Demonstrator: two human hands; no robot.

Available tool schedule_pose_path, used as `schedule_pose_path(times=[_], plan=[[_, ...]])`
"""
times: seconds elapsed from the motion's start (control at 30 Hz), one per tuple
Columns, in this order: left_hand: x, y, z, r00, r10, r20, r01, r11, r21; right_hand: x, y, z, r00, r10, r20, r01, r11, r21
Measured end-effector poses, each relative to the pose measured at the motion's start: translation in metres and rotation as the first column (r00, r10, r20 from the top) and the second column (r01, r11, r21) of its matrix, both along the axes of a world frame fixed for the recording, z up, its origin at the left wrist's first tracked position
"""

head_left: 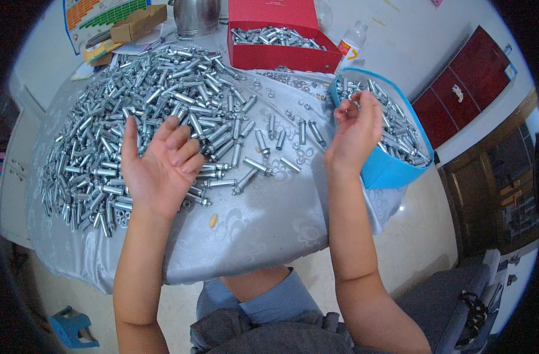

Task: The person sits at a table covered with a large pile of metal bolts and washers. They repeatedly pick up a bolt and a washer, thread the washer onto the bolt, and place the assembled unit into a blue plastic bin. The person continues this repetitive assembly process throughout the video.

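A large heap of silvery metal expansion bolts (157,88) covers the left and far part of the table. Over the heap's near right side, my left hand (163,168) is held palm up, thumb out and fingers loosely bent, with nothing in it. My right hand (359,133) is at the near left rim of a blue fabric bin (393,171), its fingers curled inward. Whether anything sits between those fingertips is hidden. Inside the bin lie many more bolts (399,130). Between the hands, several loose bolts (269,138) and small nuts (302,154) are scattered on the cloth.
A red box (281,58) of metal parts stands at the back, beside a metal pot (196,17) and a clear plastic bottle (352,42). A cardboard box (138,25) lies far left. The silvery tablecloth (251,236) hangs over the near edge. A blue stool (71,324) is on the floor.
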State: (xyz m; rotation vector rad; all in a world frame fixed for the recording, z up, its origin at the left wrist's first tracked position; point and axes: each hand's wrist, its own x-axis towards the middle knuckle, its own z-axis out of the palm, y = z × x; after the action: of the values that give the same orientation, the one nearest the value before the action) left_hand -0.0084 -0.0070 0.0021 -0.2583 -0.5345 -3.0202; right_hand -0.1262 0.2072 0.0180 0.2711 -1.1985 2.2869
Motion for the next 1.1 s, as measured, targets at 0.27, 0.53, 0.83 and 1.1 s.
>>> schedule_pose_path(times=[0.27, 0.53, 0.83, 1.1], plan=[[-0.002, -0.001, -0.002, 1.000, 0.001, 0.012, -0.001, 1.000, 0.008, -0.004, 0.002, -0.007, 0.999, 0.031, 0.042, -0.045, 0.920, 0.389], [0.000, -0.001, 0.000, 0.996, 0.016, 0.091, -0.019, 0.999, 0.041, 0.004, 0.006, -0.021, 0.936, 0.050, 0.349, -0.333, -0.204, 0.921], [-0.006, 0.003, -0.003, 0.887, 0.096, 0.452, 0.130, 0.886, -0.444, 0.007, 0.013, -0.019, 0.887, 0.160, 0.432, -0.396, -0.216, 0.893], [-0.016, 0.006, -0.022, 0.778, 0.622, -0.090, -0.338, 0.293, -0.894, 0.009, -0.004, -0.020, 0.950, 0.121, 0.289, -0.289, -0.018, 0.957]])
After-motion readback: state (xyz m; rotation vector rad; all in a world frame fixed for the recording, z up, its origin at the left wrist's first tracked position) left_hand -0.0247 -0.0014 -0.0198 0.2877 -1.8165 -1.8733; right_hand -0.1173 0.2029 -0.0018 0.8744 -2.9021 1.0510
